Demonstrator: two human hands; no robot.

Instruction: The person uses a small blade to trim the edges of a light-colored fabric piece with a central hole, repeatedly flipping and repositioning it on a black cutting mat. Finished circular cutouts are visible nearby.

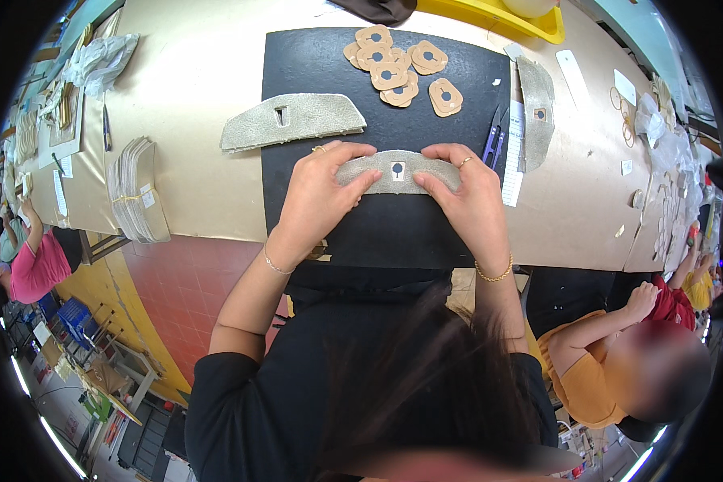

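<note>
Between my hands is a curved grey textured piece [388,185] with a small keyhole-like opening in its middle. My left hand [323,186] pinches its left end, thumb on top and fingers along the far edge. My right hand [463,186] grips the right end the same way. Left of them, a stack of similar grey curved pieces [317,116] lies partly on the black mat [321,64]. Beyond my hands is a loose pile of tan rounded patches [388,75], each with a keyhole-shaped hole.
Dark-handled thread snips [495,140] lie at the mat's right edge, beside a paper sheet [512,173]. Another grey curved piece [537,112] rests further right. A tied bundle of curved pieces [136,193] sits left. A yellow tray [498,18] stands at the back. Another person [594,361] sits at right.
</note>
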